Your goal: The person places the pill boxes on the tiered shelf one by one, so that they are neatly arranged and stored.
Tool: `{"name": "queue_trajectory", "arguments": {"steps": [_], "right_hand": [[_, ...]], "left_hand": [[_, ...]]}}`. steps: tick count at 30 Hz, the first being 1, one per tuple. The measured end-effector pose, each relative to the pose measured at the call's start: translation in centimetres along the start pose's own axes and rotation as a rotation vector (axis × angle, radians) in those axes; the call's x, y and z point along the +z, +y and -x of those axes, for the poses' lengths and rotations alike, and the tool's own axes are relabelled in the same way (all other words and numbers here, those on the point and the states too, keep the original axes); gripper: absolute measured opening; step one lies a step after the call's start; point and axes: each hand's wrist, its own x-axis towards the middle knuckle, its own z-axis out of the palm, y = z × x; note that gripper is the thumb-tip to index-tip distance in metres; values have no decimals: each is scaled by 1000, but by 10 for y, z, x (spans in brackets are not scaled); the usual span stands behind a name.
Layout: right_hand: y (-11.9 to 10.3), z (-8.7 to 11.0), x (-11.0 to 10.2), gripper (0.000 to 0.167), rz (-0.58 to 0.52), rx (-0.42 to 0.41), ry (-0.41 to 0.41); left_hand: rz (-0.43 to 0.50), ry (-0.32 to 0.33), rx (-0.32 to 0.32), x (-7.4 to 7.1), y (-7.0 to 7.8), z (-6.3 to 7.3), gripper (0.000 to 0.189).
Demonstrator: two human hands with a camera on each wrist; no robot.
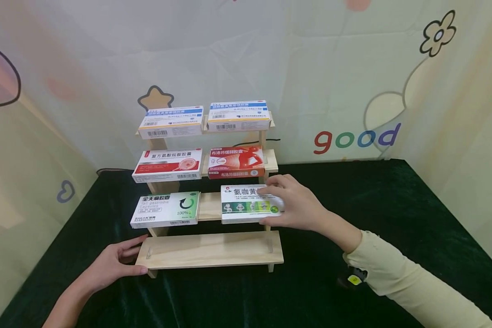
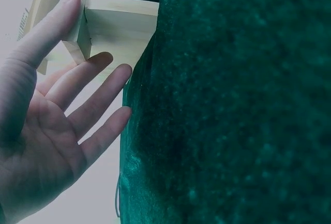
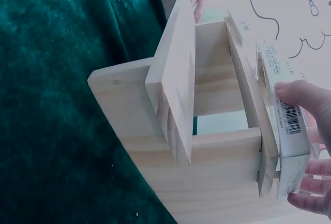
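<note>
My right hand (image 1: 298, 203) grips a white and green medicine box (image 1: 243, 207) by its right end, on the right of the second shelf from the bottom of a stepped wooden stand (image 1: 211, 249). In the right wrist view, the thumb presses the barcoded side of this box (image 3: 290, 120), with fingers at its other side. At the stand's left end, my left hand (image 1: 112, 265) holds the bottom shelf between thumb and index finger. The left wrist view shows the other fingers (image 2: 103, 97) stretched out beside the wood. Another white and green medicine box (image 1: 166, 209) lies left on the second shelf.
Above lie a white and red box (image 1: 168, 165) and a red box (image 1: 235, 162). Two white and blue boxes (image 1: 171, 122) (image 1: 238, 115) fill the top shelf. Dark green cloth (image 1: 332, 282) covers the table, with a printed curtain (image 1: 311, 82) behind.
</note>
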Motion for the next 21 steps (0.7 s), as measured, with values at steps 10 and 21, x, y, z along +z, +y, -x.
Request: {"name": "queue_trajectory", "arguments": {"steps": [10, 21], "right_hand": [[-4, -4, 12, 53, -28, -20, 45], [-7, -7, 24, 51, -26, -31, 73]], "left_hand": [[12, -4, -10, 0, 0, -1, 77], [20, -15, -10, -1, 2, -1, 77]]}}
